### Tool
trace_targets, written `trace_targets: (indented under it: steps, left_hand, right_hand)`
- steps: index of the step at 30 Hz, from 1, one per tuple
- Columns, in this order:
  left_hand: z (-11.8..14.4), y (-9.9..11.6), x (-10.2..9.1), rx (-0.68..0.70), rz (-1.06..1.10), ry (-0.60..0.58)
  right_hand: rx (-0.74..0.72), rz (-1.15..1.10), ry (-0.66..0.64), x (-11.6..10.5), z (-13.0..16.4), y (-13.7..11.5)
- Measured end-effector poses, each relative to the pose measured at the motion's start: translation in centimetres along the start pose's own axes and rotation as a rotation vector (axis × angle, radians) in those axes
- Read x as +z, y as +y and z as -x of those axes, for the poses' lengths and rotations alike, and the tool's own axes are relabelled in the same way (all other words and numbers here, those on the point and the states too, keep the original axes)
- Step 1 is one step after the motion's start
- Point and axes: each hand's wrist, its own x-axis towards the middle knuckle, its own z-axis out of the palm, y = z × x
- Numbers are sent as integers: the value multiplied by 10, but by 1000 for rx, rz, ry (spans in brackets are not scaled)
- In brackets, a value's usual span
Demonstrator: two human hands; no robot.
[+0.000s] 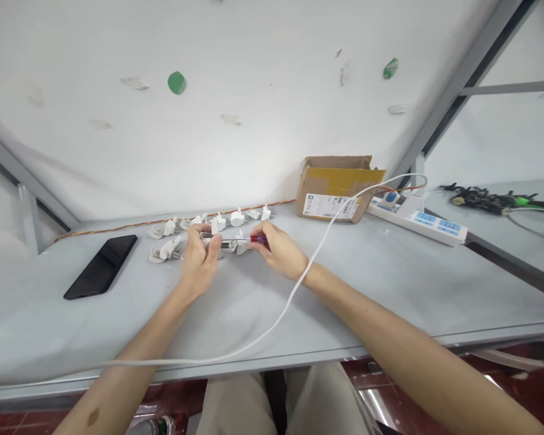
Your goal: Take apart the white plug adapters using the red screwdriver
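Note:
My right hand (278, 249) grips a screwdriver with a red handle (258, 239); its thin shaft points left toward a small white plastic part (217, 240). My left hand (200, 258) pinches that part and holds it just above the grey table (390, 272). Several similar white plastic parts (237, 217) lie in a loose row behind both hands, and one more white part (165, 250) rests just left of my left hand.
A black phone (102, 266) lies at the left. A torn cardboard box (335, 187) and a white power strip (419, 220) sit at the back right. A white cable (281, 314) crosses my right forearm. A red-yellow wire (131, 226) runs along the wall.

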Motion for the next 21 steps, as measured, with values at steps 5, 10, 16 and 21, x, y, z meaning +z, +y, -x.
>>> trace_targets:
  steps: [5, 10, 16, 21]
  left_hand:
    - [0, 0, -1, 45, -17, 26]
    - [1, 3, -1, 89, -73, 37]
    - [2, 10, -2, 89, -95, 50]
    - [2, 13, -2, 98, -93, 96]
  right_hand:
    - [-62, 63, 23, -2, -2, 3]
    - [-49, 118, 8, -4, -1, 1]
    - [-22, -23, 23, 0, 0, 2]
    - [-51, 54, 0, -2, -2, 3]
